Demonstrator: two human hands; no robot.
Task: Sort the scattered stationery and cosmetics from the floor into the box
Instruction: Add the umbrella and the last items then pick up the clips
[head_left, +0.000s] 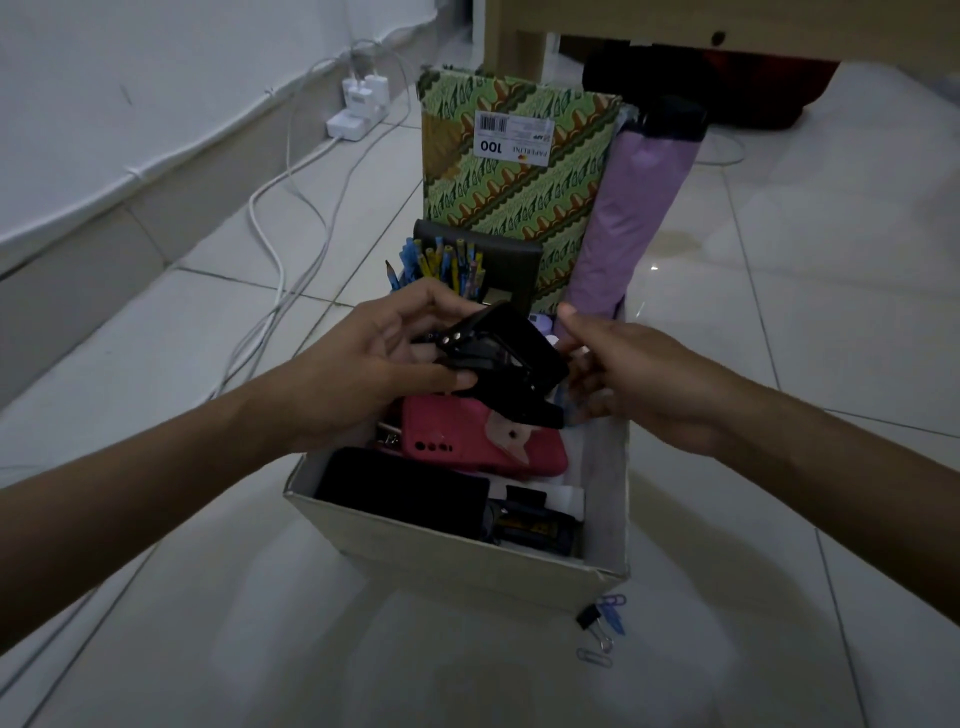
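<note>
From my remote seat I see the left hand (363, 358) over the open cardboard box (467, 551), its thumb and fingers wrapped around a black hole punch (514, 358), which hangs tilted above the box's middle; the right hand (639, 379) is at the punch's far end with its fingers bent toward it, but I cannot tell whether they grasp it or only touch it; right under the punch lies a pink phone case (467, 441), and nearer me a black pouch (405, 493) fills the front; behind the hands stand pencils (447, 265), a dark wallet (509, 265), a green patterned book (519, 176) and a purple umbrella (634, 208), crowding the back; on the tiled floor (779, 260) just beside the box's near right corner lie a binder clip (588, 618) and paper clips (613, 610); a power strip (353, 122) and white cables (270, 244) run along the left wall.
</note>
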